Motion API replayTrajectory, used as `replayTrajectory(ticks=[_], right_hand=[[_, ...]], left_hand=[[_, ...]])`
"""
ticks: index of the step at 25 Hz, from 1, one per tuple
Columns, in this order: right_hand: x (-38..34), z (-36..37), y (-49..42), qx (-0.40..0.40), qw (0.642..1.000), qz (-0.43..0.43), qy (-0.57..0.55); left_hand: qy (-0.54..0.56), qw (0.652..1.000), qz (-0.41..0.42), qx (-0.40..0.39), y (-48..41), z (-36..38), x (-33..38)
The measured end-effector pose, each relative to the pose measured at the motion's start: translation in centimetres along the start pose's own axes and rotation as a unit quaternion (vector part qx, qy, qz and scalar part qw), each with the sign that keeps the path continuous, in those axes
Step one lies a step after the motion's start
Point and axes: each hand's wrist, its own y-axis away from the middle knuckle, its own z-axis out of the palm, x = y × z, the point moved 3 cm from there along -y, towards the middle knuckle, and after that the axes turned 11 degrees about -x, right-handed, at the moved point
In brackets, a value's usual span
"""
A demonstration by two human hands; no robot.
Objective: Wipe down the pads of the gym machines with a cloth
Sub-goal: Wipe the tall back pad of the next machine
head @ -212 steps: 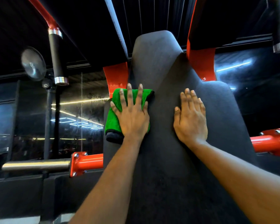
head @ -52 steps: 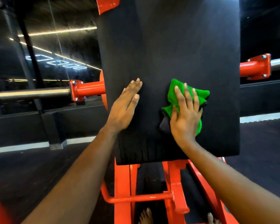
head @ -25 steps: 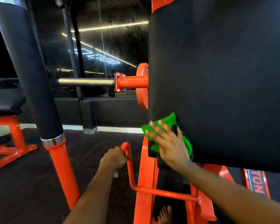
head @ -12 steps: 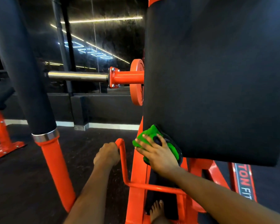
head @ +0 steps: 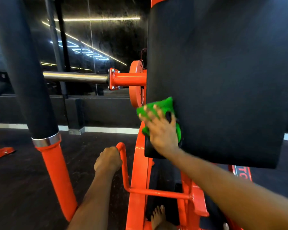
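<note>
A large black pad [head: 223, 77] of an orange gym machine fills the right of the view. My right hand [head: 161, 130] lies with spread fingers on a green cloth [head: 163, 105] and presses it against the pad's lower left edge; the hand is motion-blurred. Lower down, my left hand [head: 108, 161] grips the top bend of an orange handle bar [head: 125, 170] on the machine's frame.
A chrome weight bar [head: 75, 77] on an orange sleeve sticks out leftward behind the pad. A thick black padded post [head: 23, 72] on an orange leg slants across the left. Dark rubber floor [head: 20, 188] lies below, and my bare foot [head: 158, 216] stands inside the frame.
My right hand and the cloth have slid up along the pad's left edge from its bottom corner. My left hand keeps its grip on the orange handle.
</note>
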Motion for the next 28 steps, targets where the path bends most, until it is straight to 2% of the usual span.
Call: replayTrajectory(ticks=[2,4,7,9,11,14,16,17,19,21,23,25,28], right_hand=[[-2.3,4.5,5.4,-0.053,0.996,-0.067,0.026],[-3.4,7.2,10.0,-0.116,0.987,-0.1,0.042],[-1.4,7.0,13.7,-0.134,0.986,-0.084,0.048],[2.2,5.5,14.9,-0.124,0.992,-0.012,0.036],[6.7,3.4,16.8,-0.112,0.988,0.109,-0.008],[10.4,1.4,19.4,-0.054,0.937,0.333,-0.091],[8.8,1.5,18.1,-0.007,0.896,0.424,-0.132],[7.0,1.8,16.3,0.0,0.885,0.44,-0.149],[2.1,2.6,11.8,-0.015,0.898,0.407,-0.166],[-3.5,3.8,8.2,-0.051,0.937,0.31,-0.155],[-8.2,4.7,6.1,-0.098,0.971,0.177,-0.124],[-9.1,5.3,5.5,-0.129,0.983,0.084,-0.102],[-5.0,5.0,7.1,-0.129,0.988,0.069,-0.052]], left_hand=[[-0.01,1.0,-0.001,0.009,0.4,-0.1,0.1],[-0.015,1.0,-0.003,0.008,0.9,-0.3,0.3],[-0.025,1.0,-0.004,0.001,1.0,-0.3,0.4],[-0.033,0.999,-0.003,0.001,1.1,-0.4,0.4],[-0.036,0.999,-0.005,0.007,1.1,-0.3,0.4],[-0.045,0.999,-0.005,0.018,1.1,-0.2,0.4],[-0.051,0.998,-0.009,0.027,1.0,-0.2,0.4],[-0.051,0.998,-0.011,0.03,0.9,-0.3,0.4],[-0.045,0.999,-0.005,0.029,0.6,-0.1,0.3],[-0.03,0.999,0.002,0.02,0.2,0.0,0.2],[-0.009,1.0,-0.004,0.009,-0.1,0.0,0.1],[0.0,1.0,-0.013,0.01,0.0,-0.1,0.2],[-0.011,0.999,-0.023,0.028,0.6,0.0,0.6]])
